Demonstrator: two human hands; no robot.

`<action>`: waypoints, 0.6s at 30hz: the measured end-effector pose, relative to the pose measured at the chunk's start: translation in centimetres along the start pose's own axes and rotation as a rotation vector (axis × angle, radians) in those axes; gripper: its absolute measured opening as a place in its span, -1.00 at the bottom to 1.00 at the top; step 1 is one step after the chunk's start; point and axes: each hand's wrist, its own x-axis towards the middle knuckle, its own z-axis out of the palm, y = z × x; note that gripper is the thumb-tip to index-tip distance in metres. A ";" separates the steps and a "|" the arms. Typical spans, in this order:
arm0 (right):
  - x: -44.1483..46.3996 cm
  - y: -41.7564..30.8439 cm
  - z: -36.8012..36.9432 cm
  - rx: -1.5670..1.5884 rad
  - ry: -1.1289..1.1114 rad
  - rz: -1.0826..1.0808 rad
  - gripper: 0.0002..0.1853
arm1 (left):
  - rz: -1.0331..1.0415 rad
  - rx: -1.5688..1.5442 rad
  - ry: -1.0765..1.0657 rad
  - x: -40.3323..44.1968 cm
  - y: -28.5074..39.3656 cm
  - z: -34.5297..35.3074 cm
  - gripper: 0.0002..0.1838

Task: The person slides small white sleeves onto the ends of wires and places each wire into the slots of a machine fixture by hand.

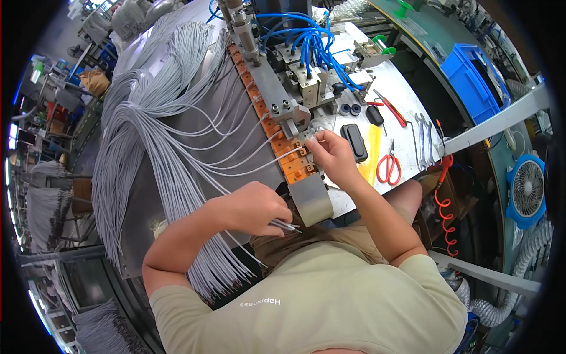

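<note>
My left hand is closed round a few grey cables, whose cut ends stick out past its fingers at the right. Near the lower end of the orange fixture strip, my right hand is pinched, with its fingertips by a cable end; what they hold is too small to make out. One grey cable runs from the bundle to the orange strip near those fingertips. A large bundle of grey cables spreads over the metal table at the left and hangs past its edge.
A machine with a metal bar and blue air tubes stands beyond the strip. To the right lie a black case, red-handled scissors, wrenches and red pliers. A blue bin and a blue fan are farther right.
</note>
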 end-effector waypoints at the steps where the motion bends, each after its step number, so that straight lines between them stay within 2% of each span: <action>1: 0.1 -0.7 -0.1 -0.033 -0.016 0.019 -0.82 | 0.023 0.078 -0.056 0.0 0.0 0.2 -0.82; 2: 0.1 -1.1 -0.2 -0.065 -0.031 0.039 -0.82 | 0.023 0.077 -0.057 0.0 -0.3 0.3 -0.82; 5: 0.0 -1.0 0.0 -0.043 -0.018 0.112 -0.83 | 0.144 -0.090 0.255 0.6 -1.2 -0.3 -0.83; 6: 0.1 -1.0 0.0 -0.033 -0.013 0.148 -0.83 | 0.143 -0.089 0.255 0.6 -1.4 -0.4 -0.83; 9: 0.4 0.0 0.1 0.072 -0.006 0.183 -0.83 | 0.018 -0.167 0.431 0.8 -1.8 -0.5 -0.81; 10: 0.5 0.3 0.1 0.126 -0.004 0.201 -0.83 | 0.016 -0.166 0.431 0.8 -1.8 -0.4 -0.81; 13: 0.4 0.5 -0.2 -0.020 0.077 0.106 -0.83 | -0.262 -0.361 0.499 0.5 -1.2 -0.5 -0.77; 18: -2.3 -2.7 0.0 -0.130 0.229 0.017 -0.83 | -0.265 -0.357 0.546 0.5 -1.2 -0.7 -0.74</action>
